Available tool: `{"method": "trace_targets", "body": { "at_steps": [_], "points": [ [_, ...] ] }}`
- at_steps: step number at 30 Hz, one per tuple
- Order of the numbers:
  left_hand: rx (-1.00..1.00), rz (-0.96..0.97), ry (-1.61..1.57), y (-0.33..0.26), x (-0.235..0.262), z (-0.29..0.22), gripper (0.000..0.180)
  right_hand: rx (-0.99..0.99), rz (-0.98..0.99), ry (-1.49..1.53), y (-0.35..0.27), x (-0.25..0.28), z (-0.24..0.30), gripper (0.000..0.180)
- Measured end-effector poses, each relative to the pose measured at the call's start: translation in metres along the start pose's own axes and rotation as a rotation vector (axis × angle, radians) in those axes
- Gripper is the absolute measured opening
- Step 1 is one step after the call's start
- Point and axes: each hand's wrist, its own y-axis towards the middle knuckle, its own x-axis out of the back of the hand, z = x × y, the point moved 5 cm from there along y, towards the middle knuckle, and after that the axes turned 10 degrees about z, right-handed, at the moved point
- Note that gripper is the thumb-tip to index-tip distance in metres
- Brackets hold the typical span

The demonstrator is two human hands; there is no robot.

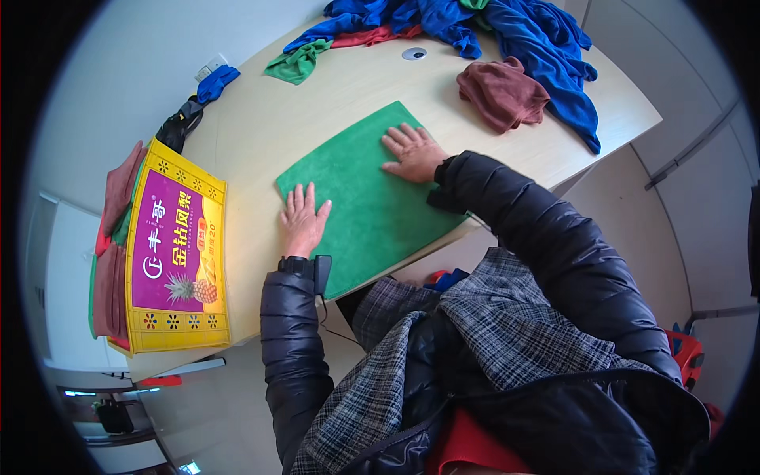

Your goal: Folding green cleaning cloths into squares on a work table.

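Note:
A green cloth (364, 190) lies spread flat on the pale wooden table, its near end reaching the table's front edge. My left hand (303, 223) rests on the cloth's left edge, palm down with the fingers apart. Toward the far right side of the cloth, my right hand (415, 152) lies flat, fingers stretched out. Neither hand grips anything. Both wrists carry dark straps, and a small black box sits at the left one.
A yellow and purple cardboard box (178, 253) holding folded cloths (113, 293) stands at the left. Blue cloths (538, 55) are heaped along the back, with a crumpled brown cloth (503, 93) before them. A small green cloth (298, 62) lies back left, near a round table grommet (414, 54).

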Motion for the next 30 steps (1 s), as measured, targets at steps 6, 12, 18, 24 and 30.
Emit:
{"method": "trace_targets", "body": {
  "at_steps": [6,12,18,24,30],
  "points": [
    [0.127,0.06,0.067,0.008,0.011,0.022,0.072,-0.186,0.051,-0.091,0.022,0.012,-0.035,0.075],
    [-0.077,-0.102,0.078,0.074,0.022,-0.014,0.069,0.185,-0.119,-0.078,0.083,0.015,0.04,0.069],
    [-0.14,-0.054,-0.054,0.109,0.008,-0.029,0.066,0.242,-0.106,0.004,0.108,0.003,0.063,0.067],
    [-0.02,-0.042,-0.038,0.11,0.009,-0.005,0.069,0.092,-0.135,-0.01,0.11,0.006,0.017,0.069],
    [0.087,-0.034,-0.037,0.093,0.006,0.038,0.074,-0.037,-0.101,-0.017,0.086,0.015,-0.019,0.069]
  ]
}}
